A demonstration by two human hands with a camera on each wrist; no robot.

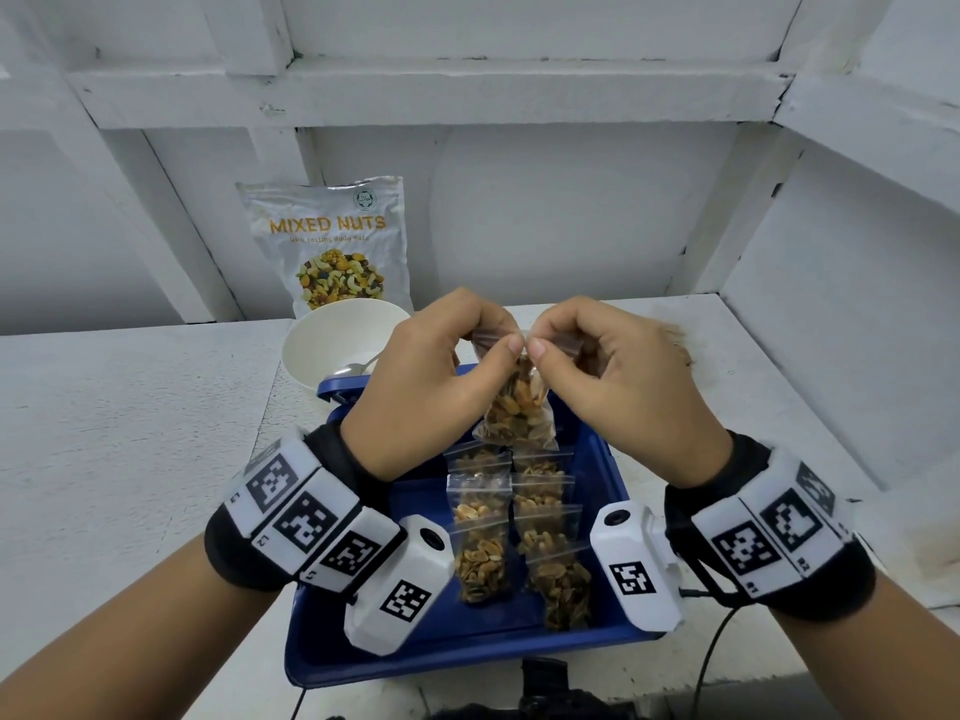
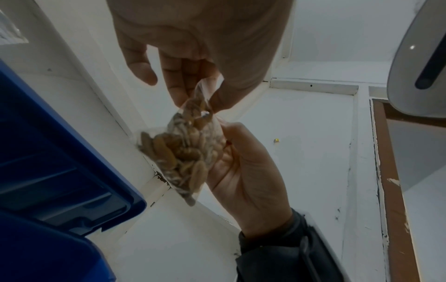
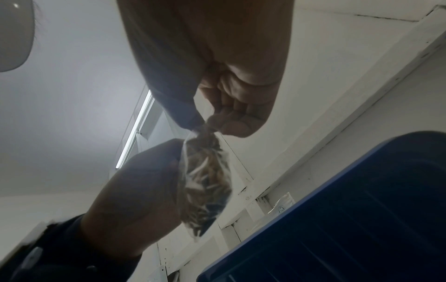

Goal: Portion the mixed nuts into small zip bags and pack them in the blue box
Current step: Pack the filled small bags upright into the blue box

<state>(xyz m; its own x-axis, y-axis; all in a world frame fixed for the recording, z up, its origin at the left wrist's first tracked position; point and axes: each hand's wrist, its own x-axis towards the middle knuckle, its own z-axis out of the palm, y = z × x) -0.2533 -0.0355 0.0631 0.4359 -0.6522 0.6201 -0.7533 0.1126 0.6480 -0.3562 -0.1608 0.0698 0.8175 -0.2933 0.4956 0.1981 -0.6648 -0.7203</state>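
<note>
Your left hand [image 1: 421,387] and right hand [image 1: 613,376] both pinch the top strip of one filled zip bag [image 1: 517,407], thumbs nearly touching, probably so you can press the seal shut along its length. You hold it hanging just above the blue box [image 1: 605,459], where packed bags [image 1: 519,527] already lie in two rows, so it needs only a short drop.

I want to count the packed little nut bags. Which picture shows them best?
The head view: the packed bags lie in two rows inside the blue box. Both wrist views show only the box's edge, not those bags.
</note>
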